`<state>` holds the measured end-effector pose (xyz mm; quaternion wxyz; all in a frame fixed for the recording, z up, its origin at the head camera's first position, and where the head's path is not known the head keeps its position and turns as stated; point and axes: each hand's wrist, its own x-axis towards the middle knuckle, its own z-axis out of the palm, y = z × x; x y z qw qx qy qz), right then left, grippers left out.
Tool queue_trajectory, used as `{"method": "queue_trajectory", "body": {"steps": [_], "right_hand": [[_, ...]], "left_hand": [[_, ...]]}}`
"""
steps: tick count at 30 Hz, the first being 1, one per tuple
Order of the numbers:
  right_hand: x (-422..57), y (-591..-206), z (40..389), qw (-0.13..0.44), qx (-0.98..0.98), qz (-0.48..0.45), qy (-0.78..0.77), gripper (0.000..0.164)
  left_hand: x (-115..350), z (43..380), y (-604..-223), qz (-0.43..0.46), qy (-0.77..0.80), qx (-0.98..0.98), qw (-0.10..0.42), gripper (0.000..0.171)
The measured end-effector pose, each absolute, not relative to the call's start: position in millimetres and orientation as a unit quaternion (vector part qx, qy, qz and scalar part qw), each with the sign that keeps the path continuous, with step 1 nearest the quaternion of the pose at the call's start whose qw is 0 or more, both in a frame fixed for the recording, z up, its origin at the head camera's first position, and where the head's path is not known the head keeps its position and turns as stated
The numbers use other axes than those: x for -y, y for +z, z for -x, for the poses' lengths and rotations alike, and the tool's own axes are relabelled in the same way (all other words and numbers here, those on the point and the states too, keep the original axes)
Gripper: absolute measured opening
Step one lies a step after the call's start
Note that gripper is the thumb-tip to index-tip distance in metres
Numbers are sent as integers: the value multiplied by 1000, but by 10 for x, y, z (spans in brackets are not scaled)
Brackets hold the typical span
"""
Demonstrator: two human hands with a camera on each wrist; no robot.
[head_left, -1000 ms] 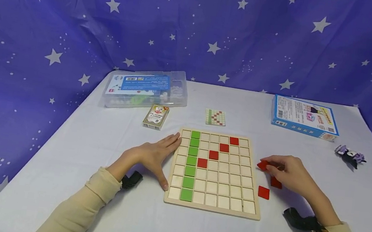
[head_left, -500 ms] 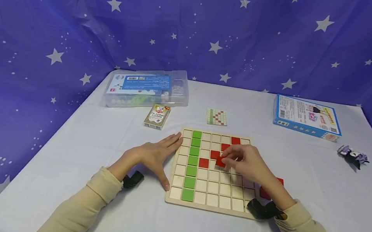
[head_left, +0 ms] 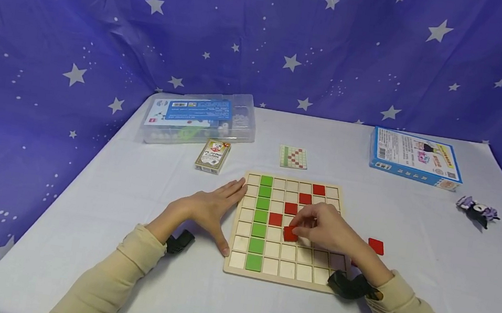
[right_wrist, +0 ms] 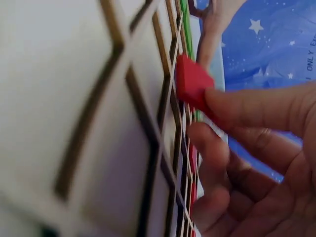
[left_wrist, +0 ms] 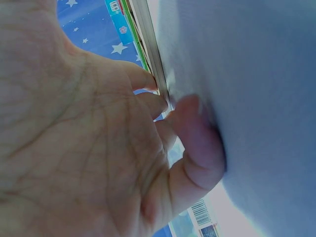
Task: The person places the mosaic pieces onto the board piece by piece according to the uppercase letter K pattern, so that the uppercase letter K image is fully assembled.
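Note:
A wooden grid board [head_left: 263,277] lies on the white table, with a column of green tiles [head_left: 258,230] near its left side and a slanting line of red tiles [head_left: 290,208]. My left hand [head_left: 207,214] is spread along the board's left edge, thumb and fingertips against it; the left wrist view shows the palm [left_wrist: 94,138]. Over the middle squares, my right hand [head_left: 327,227] pinches a red tile [head_left: 289,234] between thumb and fingers. In the right wrist view this red tile [right_wrist: 195,81] is tilted close over the grid.
A loose red tile [head_left: 375,246] lies right of the board; another is mostly hidden by the right wrist. Behind are a pattern card [head_left: 293,157], a playing card box [head_left: 212,156], a clear plastic case [head_left: 235,132], a blue box [head_left: 415,157] and a purple-black trinket [head_left: 477,211].
My right hand has carried the red tile from the table at the right leftward over the board, then slightly nearer to me. My left hand has stayed at the board's edge.

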<state>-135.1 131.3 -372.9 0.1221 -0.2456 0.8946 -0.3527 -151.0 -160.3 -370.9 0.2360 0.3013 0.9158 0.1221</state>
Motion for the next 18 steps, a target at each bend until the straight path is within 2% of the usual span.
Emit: {"method": "queue_trajectory", "body": {"steps": [9,15,18], "right_hand": [[-1245,-3726,1308,128,-905,222,-340,6],[-1218,-3748,1296,121,-902,238,-340,10],[-1211,-3762,1302,118,-895,253,-347,17]], "left_hand": [[1608,1520,-3724,-301,123,-916,234,142],[1607,1514,-3718,-302,122,-916,233,143],[1607,1510,-3716,-301,123,-916,234,143]]}}
